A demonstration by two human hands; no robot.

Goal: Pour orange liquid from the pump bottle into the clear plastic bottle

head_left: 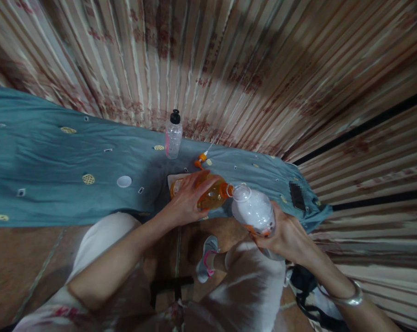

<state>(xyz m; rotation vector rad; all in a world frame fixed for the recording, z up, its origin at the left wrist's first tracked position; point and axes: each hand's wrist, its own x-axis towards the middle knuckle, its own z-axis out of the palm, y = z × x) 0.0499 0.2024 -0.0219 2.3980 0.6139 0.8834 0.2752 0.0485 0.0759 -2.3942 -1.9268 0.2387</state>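
My left hand (190, 198) is wrapped round an orange see-through bottle (213, 193), which lies nearly sideways with its open neck pointing right. That neck meets or almost meets the open mouth of a clear bottle (251, 210), tilted toward it. My right hand (280, 235) is closed round the clear bottle's lower part, where some orange print shows. Beyond the left hand, an orange pump top (201, 159) with a thin pale tube lies on the blue cloth (52, 157). Whether liquid is passing between the bottles I cannot tell.
A clear squeeze bottle with a black cap (174, 138) stands near the curtain (180, 55). A round white disc (124, 181) lies on the cloth at left, and a dark phone-like slab (297, 196) at right. Below is a tiled floor (25, 263).
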